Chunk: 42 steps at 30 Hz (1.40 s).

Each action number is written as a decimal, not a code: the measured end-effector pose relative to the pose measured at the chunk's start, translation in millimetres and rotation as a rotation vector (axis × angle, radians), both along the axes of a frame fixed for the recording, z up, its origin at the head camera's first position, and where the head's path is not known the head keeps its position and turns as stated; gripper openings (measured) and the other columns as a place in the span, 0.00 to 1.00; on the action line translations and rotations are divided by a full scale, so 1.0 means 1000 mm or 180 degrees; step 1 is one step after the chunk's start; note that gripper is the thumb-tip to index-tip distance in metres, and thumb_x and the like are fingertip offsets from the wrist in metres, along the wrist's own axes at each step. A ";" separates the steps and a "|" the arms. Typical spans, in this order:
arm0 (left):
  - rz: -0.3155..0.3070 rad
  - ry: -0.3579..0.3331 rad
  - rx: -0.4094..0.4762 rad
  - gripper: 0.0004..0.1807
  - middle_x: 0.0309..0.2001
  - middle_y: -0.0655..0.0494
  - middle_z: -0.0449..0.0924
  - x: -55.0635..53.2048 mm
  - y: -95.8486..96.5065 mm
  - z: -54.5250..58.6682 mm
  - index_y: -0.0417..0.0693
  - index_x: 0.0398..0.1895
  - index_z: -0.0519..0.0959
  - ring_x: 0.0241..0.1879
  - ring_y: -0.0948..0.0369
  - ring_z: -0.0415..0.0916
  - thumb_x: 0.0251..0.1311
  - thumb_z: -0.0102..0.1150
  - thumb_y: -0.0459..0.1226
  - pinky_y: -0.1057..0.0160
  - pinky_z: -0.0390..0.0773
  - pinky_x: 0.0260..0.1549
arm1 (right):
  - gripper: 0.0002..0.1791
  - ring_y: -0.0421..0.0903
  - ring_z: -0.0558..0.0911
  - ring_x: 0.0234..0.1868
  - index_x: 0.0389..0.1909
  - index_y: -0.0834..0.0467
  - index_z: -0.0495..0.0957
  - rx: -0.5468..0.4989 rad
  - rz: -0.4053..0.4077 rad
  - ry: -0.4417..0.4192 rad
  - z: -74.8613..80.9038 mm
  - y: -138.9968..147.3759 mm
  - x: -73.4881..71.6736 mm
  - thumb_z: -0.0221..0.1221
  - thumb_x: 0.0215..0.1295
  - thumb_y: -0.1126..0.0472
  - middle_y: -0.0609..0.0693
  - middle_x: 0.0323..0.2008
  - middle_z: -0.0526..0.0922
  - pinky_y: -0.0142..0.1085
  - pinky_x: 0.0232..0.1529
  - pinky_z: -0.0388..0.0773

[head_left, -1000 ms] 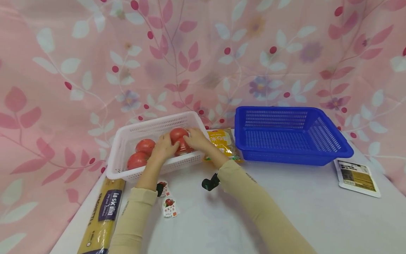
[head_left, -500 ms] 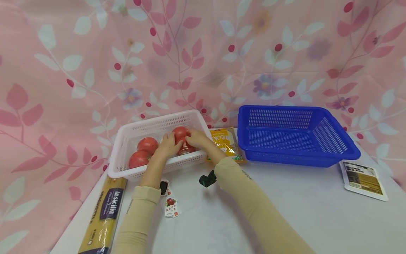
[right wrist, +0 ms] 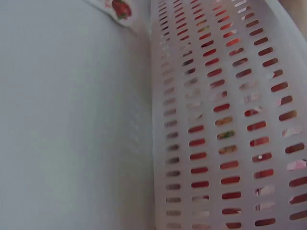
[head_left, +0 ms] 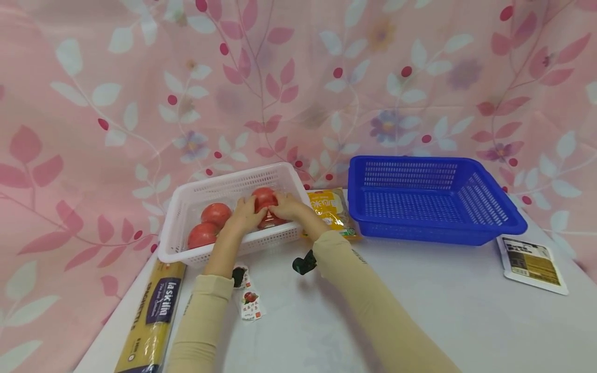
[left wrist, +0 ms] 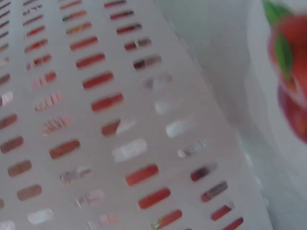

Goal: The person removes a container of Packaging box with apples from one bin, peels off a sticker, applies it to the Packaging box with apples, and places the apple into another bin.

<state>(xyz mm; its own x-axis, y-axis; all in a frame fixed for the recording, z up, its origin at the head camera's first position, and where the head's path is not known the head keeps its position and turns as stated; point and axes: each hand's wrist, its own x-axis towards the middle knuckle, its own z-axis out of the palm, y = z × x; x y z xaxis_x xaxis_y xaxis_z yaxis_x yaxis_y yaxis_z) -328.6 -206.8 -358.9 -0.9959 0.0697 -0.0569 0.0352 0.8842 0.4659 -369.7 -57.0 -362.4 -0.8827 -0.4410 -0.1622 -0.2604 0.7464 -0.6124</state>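
Observation:
A white perforated basket (head_left: 186,189) holds red, round tomatoes. Two of them, such as this tomato (head_left: 202,235), lie at its left end. At the right end, two more tomatoes (head_left: 265,197) sit one before the other, with a shiny clear-plastic glint on the nearer one. My left hand (head_left: 244,215) grips these from the left, while my right hand (head_left: 290,207) holds them from the right, thumbs close together. Fingertips are partly hidden behind the fruit. In both wrist views the basket's slotted wall (left wrist: 100,100) (right wrist: 216,120) blocks the hands, with red showing through.
A blue perforated basket (head_left: 429,230) stands at right. Between the baskets lies a yellow food packet (head_left: 328,210). A spaghetti pack (head_left: 154,316) lies front left, and a white-edged flat packet (head_left: 534,265) far right. White paper labels (head_left: 251,300) lie before the white basket.
The right hand's fingers have drawn in slightly towards the near tomato and the left thumb. The tomatoes and baskets keep their places; the head view has shifted a little.

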 end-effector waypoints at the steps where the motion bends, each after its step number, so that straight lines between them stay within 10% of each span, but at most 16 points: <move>1: 0.0009 0.0023 0.0007 0.35 0.65 0.30 0.47 0.000 0.000 0.000 0.37 0.68 0.52 0.63 0.37 0.51 0.65 0.44 0.49 0.37 0.55 0.56 | 0.33 0.54 0.46 0.70 0.71 0.55 0.48 -0.0052 -0.0016 -0.0025 0.000 0.000 0.000 0.45 0.68 0.49 0.59 0.69 0.50 0.51 0.66 0.47; 12: -0.0266 0.0420 0.0093 0.31 0.65 0.33 0.50 0.001 0.011 0.000 0.42 0.66 0.61 0.62 0.39 0.55 0.61 0.51 0.46 0.39 0.58 0.56 | 0.35 0.52 0.54 0.68 0.70 0.60 0.48 -0.0078 0.0165 0.0194 0.000 0.017 -0.001 0.47 0.68 0.49 0.58 0.68 0.54 0.45 0.66 0.51; 21: 0.0009 0.0781 -0.0017 0.32 0.65 0.37 0.49 0.007 0.011 0.001 0.48 0.66 0.63 0.56 0.37 0.60 0.59 0.48 0.50 0.39 0.63 0.53 | 0.35 0.49 0.60 0.66 0.69 0.62 0.50 -0.0392 0.0315 0.0550 0.004 0.016 0.000 0.47 0.68 0.49 0.55 0.67 0.58 0.40 0.64 0.56; 33: 0.0301 0.1646 0.0203 0.30 0.65 0.41 0.55 0.016 0.009 0.017 0.52 0.62 0.69 0.56 0.38 0.60 0.57 0.51 0.52 0.37 0.63 0.51 | 0.34 0.54 0.64 0.63 0.68 0.58 0.57 -0.0180 0.0216 0.1157 0.043 0.015 0.011 0.49 0.66 0.46 0.58 0.64 0.63 0.49 0.59 0.63; 42: 0.0099 0.2011 0.0413 0.28 0.63 0.40 0.59 0.043 0.027 0.045 0.50 0.59 0.72 0.59 0.41 0.60 0.55 0.56 0.49 0.39 0.63 0.53 | 0.33 0.59 0.67 0.58 0.67 0.57 0.59 -0.0207 0.0014 0.1446 0.074 0.037 0.047 0.50 0.65 0.46 0.58 0.62 0.65 0.52 0.54 0.68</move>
